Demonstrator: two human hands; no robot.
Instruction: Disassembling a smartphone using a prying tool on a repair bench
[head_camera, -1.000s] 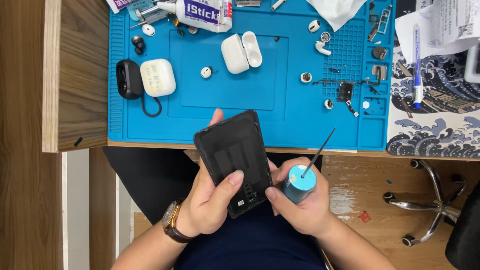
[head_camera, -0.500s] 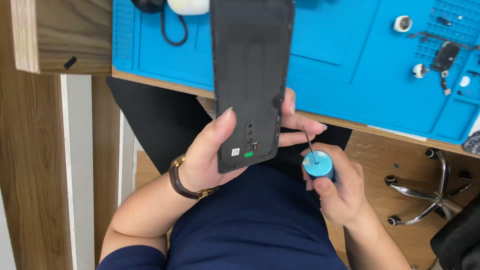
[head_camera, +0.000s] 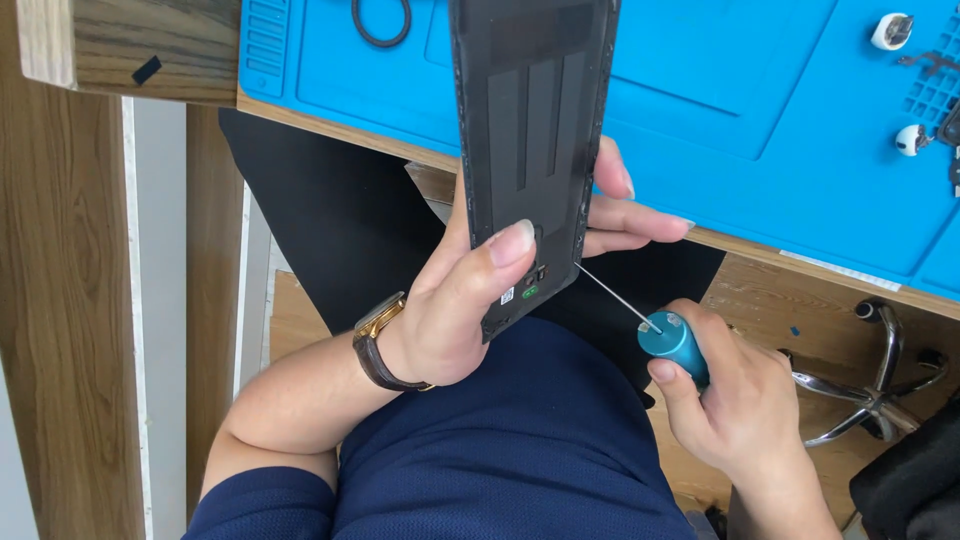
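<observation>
Above blue mat (head_camera: 760, 110), left hand (head_camera: 455, 310) holds black panel (head_camera: 530, 130), blocking it.

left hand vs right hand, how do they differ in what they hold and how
The left hand wears a wristwatch and grips the dark back panel upright, thumb across it. The right hand, bare, sits lower, holding a blue-handled screwdriver whose tip points at the panel's edge. Both are closed on something.

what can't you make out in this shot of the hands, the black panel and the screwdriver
- Head view: top of the flat black device panel is cut off by the upper frame edge.
- Thin metal tip of the blue-handled precision screwdriver vanishes behind the panel's edge; its contact point is hidden.
- Left hand fingers are mostly behind the panel.
- Right hand covers the handle's lower part.
- Small marks near the panel's bottom are too small to tell.
</observation>
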